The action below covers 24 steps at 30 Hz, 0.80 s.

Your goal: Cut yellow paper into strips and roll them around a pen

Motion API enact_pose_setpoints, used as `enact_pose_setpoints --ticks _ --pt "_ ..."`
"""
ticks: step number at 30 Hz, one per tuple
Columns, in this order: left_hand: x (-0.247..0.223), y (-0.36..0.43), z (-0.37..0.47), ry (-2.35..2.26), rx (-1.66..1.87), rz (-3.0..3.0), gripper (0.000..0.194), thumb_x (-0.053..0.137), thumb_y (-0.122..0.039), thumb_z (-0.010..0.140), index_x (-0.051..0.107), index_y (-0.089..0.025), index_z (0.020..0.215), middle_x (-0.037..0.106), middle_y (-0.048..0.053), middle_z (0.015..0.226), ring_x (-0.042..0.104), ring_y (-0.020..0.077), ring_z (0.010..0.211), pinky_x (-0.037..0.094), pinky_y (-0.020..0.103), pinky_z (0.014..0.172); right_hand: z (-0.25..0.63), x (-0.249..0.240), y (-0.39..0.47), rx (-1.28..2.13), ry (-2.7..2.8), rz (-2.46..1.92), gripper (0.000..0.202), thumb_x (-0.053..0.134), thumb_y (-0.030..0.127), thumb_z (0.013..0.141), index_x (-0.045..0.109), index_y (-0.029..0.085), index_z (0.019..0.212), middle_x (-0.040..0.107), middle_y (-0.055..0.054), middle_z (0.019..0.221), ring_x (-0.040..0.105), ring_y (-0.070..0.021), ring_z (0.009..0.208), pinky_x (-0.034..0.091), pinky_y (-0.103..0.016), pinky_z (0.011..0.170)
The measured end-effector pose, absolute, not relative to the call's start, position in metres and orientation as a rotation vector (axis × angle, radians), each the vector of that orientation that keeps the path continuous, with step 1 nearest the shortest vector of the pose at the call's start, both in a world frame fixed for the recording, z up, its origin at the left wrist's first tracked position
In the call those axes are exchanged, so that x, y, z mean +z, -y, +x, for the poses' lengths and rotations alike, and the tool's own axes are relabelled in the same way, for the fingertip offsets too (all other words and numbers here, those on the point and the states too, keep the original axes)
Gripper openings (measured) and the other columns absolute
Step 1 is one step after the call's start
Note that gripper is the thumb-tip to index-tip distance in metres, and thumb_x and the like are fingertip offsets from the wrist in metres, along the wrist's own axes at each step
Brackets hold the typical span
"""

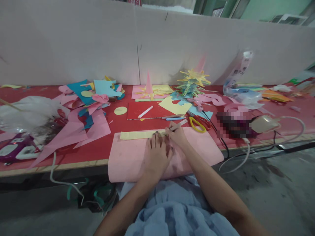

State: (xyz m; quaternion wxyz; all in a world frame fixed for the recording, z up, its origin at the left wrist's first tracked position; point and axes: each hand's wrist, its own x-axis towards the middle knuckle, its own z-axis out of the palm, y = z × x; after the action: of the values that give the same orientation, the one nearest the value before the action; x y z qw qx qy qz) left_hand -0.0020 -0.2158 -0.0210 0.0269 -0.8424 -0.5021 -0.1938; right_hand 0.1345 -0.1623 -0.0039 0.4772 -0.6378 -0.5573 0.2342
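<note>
A large pink sheet [128, 160] lies at the table's front and curls down over its edge. On it rests a long pale yellow strip [134, 135] with faint crosswise lines. My left hand [157, 149] lies flat with fingers spread, its fingertips on the strip's lower edge. In my right hand [177, 135] is a white pen [181, 124], held like a writing tool near the strip's right part. The pen's tip and the strip's right end are hidden by my hands.
Yellow-handled scissors [197, 126] and red-handled pliers [206, 122] lie right, near a glue gun [199, 105] and its cable. Behind are a red sheet [137, 109], a layered paper tree [193, 83] and a pink cone [149, 87]. Paper scraps [98, 124] pile up left.
</note>
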Motion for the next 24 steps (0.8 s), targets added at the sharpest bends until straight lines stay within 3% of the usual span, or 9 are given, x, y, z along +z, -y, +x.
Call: enact_pose_setpoints --ticks 5,14,24 --pt "-0.022 0.215 -0.002 1.558 -0.608 -2.620 0.053 0.038 -0.043 0.093 0.047 -0.015 0.136 0.039 0.018 0.147 0.035 0.0314 0.136 0.029 0.049 0.109 0.137 -0.004 0.164 0.561 1.366 -1.574 0.029 0.053 0.035 0.074 0.032 0.023 0.059 0.038 0.007 0.048 0.037 -0.0111 0.048 0.028 -0.025 0.049" --pt "-0.020 0.216 -0.003 1.553 -0.615 -2.636 0.051 0.041 -0.042 0.092 0.046 -0.018 0.137 0.039 0.017 0.147 0.036 0.0314 0.135 0.030 0.050 0.108 0.147 -0.008 0.166 0.711 1.252 -1.466 0.034 0.057 0.048 0.078 0.037 0.024 0.064 0.048 0.005 0.046 0.050 -0.0144 0.048 0.038 -0.026 0.052" --pt "-0.018 0.216 -0.003 1.556 -0.617 -2.641 0.051 0.043 -0.042 0.091 0.049 -0.016 0.135 0.040 0.018 0.146 0.038 0.0329 0.134 0.030 0.050 0.108 0.147 -0.013 0.164 0.655 1.304 -1.530 0.027 0.055 0.036 0.076 0.035 0.024 0.063 0.044 0.007 0.047 0.044 -0.0127 0.046 0.031 -0.025 0.048"
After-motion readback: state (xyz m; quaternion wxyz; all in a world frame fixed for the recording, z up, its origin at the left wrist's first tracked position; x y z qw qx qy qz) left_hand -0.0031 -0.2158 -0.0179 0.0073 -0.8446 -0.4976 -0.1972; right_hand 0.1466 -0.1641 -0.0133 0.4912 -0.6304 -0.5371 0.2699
